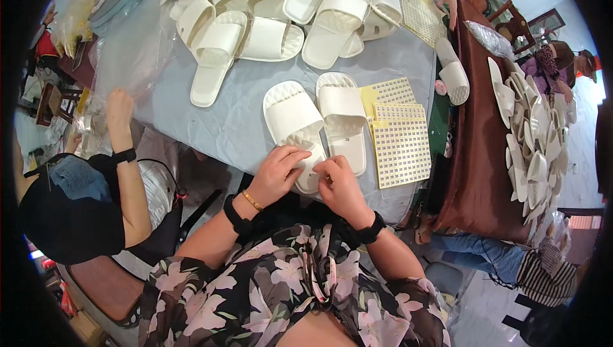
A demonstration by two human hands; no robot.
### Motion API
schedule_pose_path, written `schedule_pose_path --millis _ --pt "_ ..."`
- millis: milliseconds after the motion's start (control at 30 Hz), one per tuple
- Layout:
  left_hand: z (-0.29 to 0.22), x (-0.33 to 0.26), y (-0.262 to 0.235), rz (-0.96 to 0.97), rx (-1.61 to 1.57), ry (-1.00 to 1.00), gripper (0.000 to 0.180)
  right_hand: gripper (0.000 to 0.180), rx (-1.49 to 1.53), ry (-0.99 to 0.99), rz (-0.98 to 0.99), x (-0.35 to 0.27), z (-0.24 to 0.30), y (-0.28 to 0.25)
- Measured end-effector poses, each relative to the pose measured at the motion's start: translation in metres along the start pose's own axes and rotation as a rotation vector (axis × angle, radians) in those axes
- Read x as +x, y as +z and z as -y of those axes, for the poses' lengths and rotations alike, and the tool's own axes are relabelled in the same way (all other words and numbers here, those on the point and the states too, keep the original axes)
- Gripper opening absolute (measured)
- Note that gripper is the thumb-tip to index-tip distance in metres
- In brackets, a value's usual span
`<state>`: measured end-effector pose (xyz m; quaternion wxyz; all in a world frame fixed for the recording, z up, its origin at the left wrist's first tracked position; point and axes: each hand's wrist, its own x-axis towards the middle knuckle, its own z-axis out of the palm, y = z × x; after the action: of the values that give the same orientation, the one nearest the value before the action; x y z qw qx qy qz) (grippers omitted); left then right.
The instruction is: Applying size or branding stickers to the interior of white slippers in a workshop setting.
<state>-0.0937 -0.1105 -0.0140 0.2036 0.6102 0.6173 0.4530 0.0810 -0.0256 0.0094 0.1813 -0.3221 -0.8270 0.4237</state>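
Observation:
A pair of white slide slippers lies in front of me, toes pointing away: a left slipper (292, 118) and a right slipper (343, 105). My left hand (276, 171) is closed at the left slipper's edge, bent fingers over its insole. Over the same slipper's heel, my right hand (341, 187) is closed in a pinch; anything between its fingertips is too small to make out. A small dark mark shows on the insole between my hands. Right of the pair lie yellow-edged sheets of small printed stickers (402, 149).
More white slippers (268, 8) are heaped at the table's far side. Another sticker sheet (421, 15) and a single slipper (453, 75) lie far right. A brown-covered table (476, 174) holds another slipper pile (536, 136). A person (76, 206) sits at my left.

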Motion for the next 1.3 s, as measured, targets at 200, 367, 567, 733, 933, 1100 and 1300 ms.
schedule_pose_path --millis 200,367,567,733,933,1100,1300 --pt "0.001 -0.001 0.000 0.006 -0.002 -0.003 0.038 0.006 -0.306 -0.130 0.029 0.008 0.007 0.001" --pt "0.003 0.001 0.000 -0.013 -0.007 0.036 0.041 0.006 -0.483 -0.164 0.105 0.017 0.011 0.000" --pt "0.005 -0.001 0.001 -0.015 -0.003 0.024 0.042 0.007 -0.654 -0.135 0.236 0.032 0.023 0.002" --pt "0.002 0.000 0.000 -0.008 -0.010 -0.001 0.042 0.011 -0.656 -0.181 0.192 0.032 0.017 0.005" --pt "0.004 -0.002 0.000 0.006 -0.015 -0.026 0.041 0.013 -0.488 -0.274 0.093 0.017 0.003 0.002" --pt "0.003 0.000 0.000 0.026 -0.011 -0.038 0.040 0.010 0.096 0.020 0.024 -0.003 -0.004 -0.020" --pt "-0.015 0.014 0.000 0.004 0.027 -0.154 0.041 0.007 0.458 0.205 -0.204 -0.027 -0.030 -0.048"
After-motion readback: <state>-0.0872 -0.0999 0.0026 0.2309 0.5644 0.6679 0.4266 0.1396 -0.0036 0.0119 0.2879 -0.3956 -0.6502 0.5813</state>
